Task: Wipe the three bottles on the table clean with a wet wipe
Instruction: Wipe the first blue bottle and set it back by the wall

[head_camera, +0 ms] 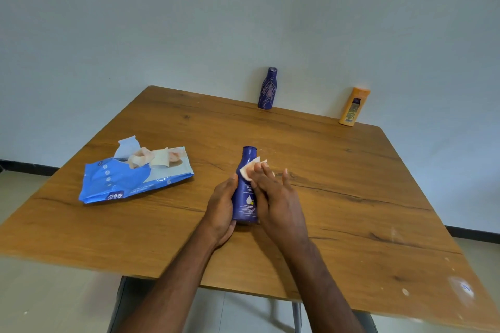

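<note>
Our left hand [224,205] grips blue lotion bottle [246,192] upright at table [351,183] centre. Right hand [276,197] fingers [263,170] straight, pressing wet wipe [250,170] against it. Patterned bottle [268,89], orange bottle [354,106] at far edge.

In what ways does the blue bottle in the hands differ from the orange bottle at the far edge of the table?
The blue lotion bottle is dark blue; the orange bottle is orange with a small dark label. The blue one is gripped by the left hand, with the right hand pressing a wet wipe on it; the orange one stands untouched beside the wall. The blue one is near, the orange one far right. Both are upright.
</note>
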Tool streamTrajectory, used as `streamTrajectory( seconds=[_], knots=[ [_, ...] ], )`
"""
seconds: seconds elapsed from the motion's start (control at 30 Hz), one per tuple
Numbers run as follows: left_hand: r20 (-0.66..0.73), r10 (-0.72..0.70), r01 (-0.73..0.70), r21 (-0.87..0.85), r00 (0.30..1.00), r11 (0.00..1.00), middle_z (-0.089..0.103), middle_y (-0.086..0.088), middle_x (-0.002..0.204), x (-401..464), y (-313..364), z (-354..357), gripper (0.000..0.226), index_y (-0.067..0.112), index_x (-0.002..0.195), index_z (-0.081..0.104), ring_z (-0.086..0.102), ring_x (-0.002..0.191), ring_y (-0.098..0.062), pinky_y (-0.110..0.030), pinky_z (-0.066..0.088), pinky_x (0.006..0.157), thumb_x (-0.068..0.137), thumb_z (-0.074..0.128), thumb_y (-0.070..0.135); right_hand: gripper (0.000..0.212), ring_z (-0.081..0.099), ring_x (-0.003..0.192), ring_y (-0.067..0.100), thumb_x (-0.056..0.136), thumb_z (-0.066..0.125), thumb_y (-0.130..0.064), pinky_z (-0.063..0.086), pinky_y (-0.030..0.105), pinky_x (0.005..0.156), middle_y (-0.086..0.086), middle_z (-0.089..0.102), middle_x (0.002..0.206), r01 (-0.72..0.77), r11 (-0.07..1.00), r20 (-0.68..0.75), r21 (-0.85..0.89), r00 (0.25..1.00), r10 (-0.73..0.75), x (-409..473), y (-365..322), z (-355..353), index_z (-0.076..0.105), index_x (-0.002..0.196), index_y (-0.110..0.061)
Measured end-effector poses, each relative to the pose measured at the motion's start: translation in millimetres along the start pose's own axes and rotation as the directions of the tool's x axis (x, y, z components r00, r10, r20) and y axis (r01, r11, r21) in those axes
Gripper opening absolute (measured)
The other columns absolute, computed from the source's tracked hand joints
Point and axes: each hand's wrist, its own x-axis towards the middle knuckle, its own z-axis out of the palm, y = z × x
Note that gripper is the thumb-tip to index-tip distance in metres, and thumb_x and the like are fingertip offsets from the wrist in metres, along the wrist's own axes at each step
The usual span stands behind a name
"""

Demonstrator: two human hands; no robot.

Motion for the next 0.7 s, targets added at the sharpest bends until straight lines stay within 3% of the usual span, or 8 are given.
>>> streamTrajectory(
  seconds=[0.1,0.23,0.4,0.53,0.7],
  knots=[
    [0.039,0.033,-0.033,-0.003,0.999,0.999,0.072,-0.012,0.120,0,-1,-1,0.038,0.011,0.126,0.063,0.068,0.111,-0.021,-0.033,0.056,0.091,0.099,0.045,0.030,0.039,0.039,0.144,0.012,0.102,0.051,-0.009,0.012,0.042,0.127,0.006,0.050,0.149,-0.047,0.996,-0.011,0.073,0.999,0.048,5,-5,-3,0.058,0.140,-0.016],
    [0.068,0.032,-0.035,0.046,0.997,0.998,0.069,-0.015,0.128,2,-2,-5,0.035,0.007,0.135,0.059,0.065,0.120,-0.024,-0.036,0.052,0.102,0.106,0.044,0.019,0.038,0.037,0.145,0.010,0.104,0.050,-0.016,0.015,0.043,0.126,0.004,0.052,0.149,-0.037,0.998,0.061,0.043,0.998,0.034,-13,2,-6,0.056,0.141,-0.021],
    [-0.049,0.039,-0.034,0.094,0.998,0.995,0.074,-0.015,0.107,9,-6,-5,0.030,0.002,0.130,0.058,0.071,0.094,-0.022,-0.032,0.059,0.077,0.104,0.048,0.013,0.041,0.026,0.149,0.003,0.105,0.044,-0.024,0.013,0.040,0.127,-0.005,0.044,0.155,-0.046,0.997,0.172,-0.057,0.984,0.055,-56,8,-10,0.051,0.144,-0.028],
    [-0.025,0.076,-0.071,0.152,0.997,0.986,0.074,-0.013,0.112,8,-7,-4,0.029,0.008,0.129,0.061,0.070,0.099,-0.024,-0.038,0.057,0.084,0.101,0.055,0.014,0.040,0.016,0.148,-0.005,0.107,0.043,-0.028,0.008,0.031,0.127,-0.015,0.034,0.154,-0.107,0.993,0.129,-0.041,0.985,0.112,-62,3,-13,0.048,0.146,-0.032],
    [0.041,0.127,-0.133,0.222,0.991,0.966,0.073,-0.011,0.115,5,-6,-4,0.027,0.008,0.127,0.063,0.069,0.105,-0.022,-0.039,0.054,0.091,0.103,0.053,0.012,0.039,0.029,0.144,-0.004,0.106,0.046,-0.021,0.015,0.035,0.126,-0.003,0.045,0.153,-0.105,0.994,0.026,0.027,0.994,0.105,-38,-3,-6,0.053,0.144,-0.024]
  ],
)
